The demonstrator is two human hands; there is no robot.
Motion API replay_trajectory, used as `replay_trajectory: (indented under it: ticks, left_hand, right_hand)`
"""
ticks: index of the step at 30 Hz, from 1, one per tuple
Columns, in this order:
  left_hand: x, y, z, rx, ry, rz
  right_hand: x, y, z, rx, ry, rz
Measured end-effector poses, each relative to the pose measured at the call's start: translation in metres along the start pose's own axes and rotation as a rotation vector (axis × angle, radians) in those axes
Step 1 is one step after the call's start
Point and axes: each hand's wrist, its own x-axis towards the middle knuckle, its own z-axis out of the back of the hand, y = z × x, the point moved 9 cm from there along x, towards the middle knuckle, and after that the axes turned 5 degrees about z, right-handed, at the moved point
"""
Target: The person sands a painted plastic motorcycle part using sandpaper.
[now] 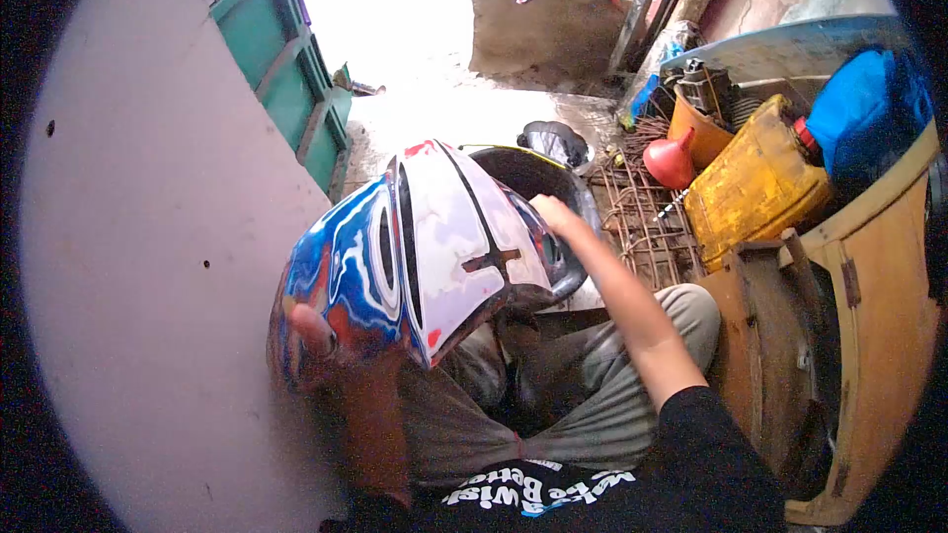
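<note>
A large curved painted shell (459, 227), seemingly a motorcycle body panel, stands tilted in front of my lap. Its middle is white with black lines and a dark cross-shaped gap; the left flank shows rubbed rings of blue, white and orange-brown. My left hand (314, 331) grips its lower left side, thumb on the near surface, the other fingers hidden. At the upper right side of the panel, my right hand (555, 215) is bent down, its fingertips out of sight; whether it holds anything is unclear. Behind the panel sits a black basin (583, 199), partly covered.
A white wall (148, 237) rises close on my left, beside a green door (281, 49). To the right lie rusty metal grids (637, 222), a red funnel (671, 158), a yellow jerrycan (758, 183) and a wooden frame (874, 286). A dark bundle (555, 142) lies beyond the basin.
</note>
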Motion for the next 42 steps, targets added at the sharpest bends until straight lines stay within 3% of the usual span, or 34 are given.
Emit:
replay_trajectory:
  ticks: [2,8,15,23,24,25,27,29,31,32,33,34,35,37,39,40,42]
  left_hand:
    - [-0.003,0.003,0.011,0.002,-0.027,-0.001]
    - [-0.007,0.013,0.023,0.012,-0.068,0.016]
    - [-0.007,0.01,0.02,0.006,-0.098,-0.029]
    - [-0.013,-0.01,0.0,-0.032,-0.169,-0.195]
    - [-0.013,-0.01,-0.004,-0.034,-0.147,-0.192]
    - [-0.012,-0.007,-0.006,-0.018,-0.113,-0.184]
    - [-0.009,0.003,-0.012,0.022,0.016,-0.121]
    - [-0.004,0.013,-0.016,0.043,0.132,-0.056]
    - [0.0,0.023,-0.02,0.066,0.211,-0.01]
    - [0.001,0.029,-0.02,0.074,0.23,0.009]
    - [0.001,0.037,-0.022,0.077,0.242,0.02]
    - [0.003,0.043,-0.024,0.086,0.255,0.023]
    - [0.001,0.051,-0.026,0.095,0.263,0.033]
    - [0.002,0.061,-0.028,0.105,0.278,0.038]
    - [0.002,0.069,-0.03,0.112,0.293,0.047]
    - [0.0,0.073,-0.03,0.12,0.299,0.049]
    - [-0.006,0.084,-0.028,0.148,0.311,0.057]
  right_hand:
    - [-0.01,-0.006,-0.027,-0.161,-0.122,0.028]
    - [-0.005,-0.001,-0.068,-0.235,-0.101,-0.032]
    - [-0.012,-0.02,-0.048,0.006,-0.043,-0.043]
    - [0.002,-0.009,0.103,0.527,-0.144,0.075]
    - [0.003,-0.003,0.128,0.557,-0.175,0.087]
    - [-0.01,-0.009,0.152,0.452,-0.219,-0.088]
    - [-0.025,0.007,0.191,0.588,-0.216,-0.05]
    - [-0.05,0.067,0.237,0.525,-0.431,0.267]
    - [-0.087,0.137,0.248,0.474,-0.538,0.265]
    - [-0.101,0.169,0.245,0.302,-0.586,0.348]
    - [-0.124,0.21,0.227,0.453,-0.551,0.432]
    - [-0.142,0.247,0.212,0.162,-0.495,0.627]
    - [-0.161,0.279,0.191,0.215,-0.379,0.589]
    - [-0.192,0.336,0.156,-0.053,-0.406,0.957]
    - [-0.217,0.36,0.146,-0.07,-0.388,1.095]
    - [-0.212,0.355,0.149,-0.073,-0.382,1.1]
    - [-0.181,0.316,0.171,-0.124,-0.495,0.881]
